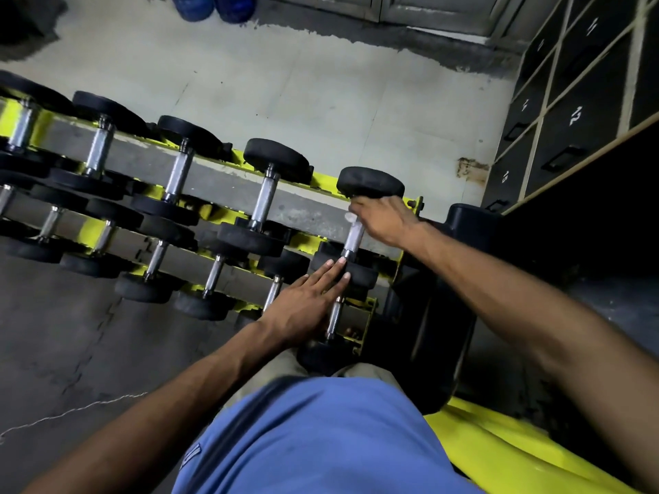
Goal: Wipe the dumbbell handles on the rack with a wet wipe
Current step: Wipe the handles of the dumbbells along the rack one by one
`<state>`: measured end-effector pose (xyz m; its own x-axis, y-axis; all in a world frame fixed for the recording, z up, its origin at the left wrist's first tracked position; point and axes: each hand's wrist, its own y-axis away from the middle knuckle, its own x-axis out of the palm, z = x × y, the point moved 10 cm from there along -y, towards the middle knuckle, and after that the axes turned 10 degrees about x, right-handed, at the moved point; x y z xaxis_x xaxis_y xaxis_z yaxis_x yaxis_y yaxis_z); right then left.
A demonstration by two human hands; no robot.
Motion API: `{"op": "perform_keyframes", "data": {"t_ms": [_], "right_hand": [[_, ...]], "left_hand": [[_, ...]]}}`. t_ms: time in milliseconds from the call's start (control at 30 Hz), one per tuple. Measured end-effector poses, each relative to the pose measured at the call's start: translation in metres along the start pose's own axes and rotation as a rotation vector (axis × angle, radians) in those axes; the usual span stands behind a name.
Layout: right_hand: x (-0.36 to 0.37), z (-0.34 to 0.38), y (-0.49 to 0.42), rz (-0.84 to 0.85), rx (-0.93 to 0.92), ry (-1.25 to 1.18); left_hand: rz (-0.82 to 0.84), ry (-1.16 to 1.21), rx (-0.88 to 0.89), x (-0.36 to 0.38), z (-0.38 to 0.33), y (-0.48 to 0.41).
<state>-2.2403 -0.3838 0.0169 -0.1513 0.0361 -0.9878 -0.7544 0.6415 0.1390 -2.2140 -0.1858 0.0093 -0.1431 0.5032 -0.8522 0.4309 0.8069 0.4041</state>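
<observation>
A yellow two-tier rack (322, 185) holds several black dumbbells with chrome handles. My right hand (385, 221) is curled round the upper end of the handle (353, 240) of the rightmost top-tier dumbbell (371, 182), with a bit of white wet wipe (350, 218) showing under its fingers. My left hand (303, 310) lies flat with straight fingers on that dumbbell's near black head (362, 274), its fingertips next to the handle's lower end. Most of the wipe is hidden inside my right hand.
More dumbbells (265, 197) fill both tiers to the left. Black numbered lockers (577, 115) stand at the right. A black-and-yellow machine part (442, 315) sits just right of the rack. Blue containers (210, 7) stand on the pale floor beyond.
</observation>
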Motion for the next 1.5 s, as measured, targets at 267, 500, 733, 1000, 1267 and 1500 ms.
{"op": "perform_keyframes", "data": {"t_ms": [267,500,733,1000,1267,1500], "right_hand": [[0.021,0.040,-0.034,0.605,0.155,0.320],[0.042,0.072,0.003,0.835,-0.017,0.163],[0.033,0.047,-0.010,0.405,-0.028,0.085],[0.035,0.045,-0.020,0.322,-0.157,-0.001],[0.060,-0.005,0.069,0.019,0.554,-0.824],[0.128,-0.022,0.068,0.014,1.166,-1.528]], "left_hand": [[0.013,-0.002,-0.037,0.000,-0.006,-0.004],[0.006,0.009,-0.046,-0.001,-0.010,0.000],[0.012,-0.023,-0.031,0.002,-0.005,0.000],[-0.002,-0.014,-0.039,-0.001,-0.008,-0.001],[-0.041,-0.012,-0.035,0.000,-0.010,-0.002],[-0.024,-0.045,-0.039,0.002,-0.006,0.004]]}}
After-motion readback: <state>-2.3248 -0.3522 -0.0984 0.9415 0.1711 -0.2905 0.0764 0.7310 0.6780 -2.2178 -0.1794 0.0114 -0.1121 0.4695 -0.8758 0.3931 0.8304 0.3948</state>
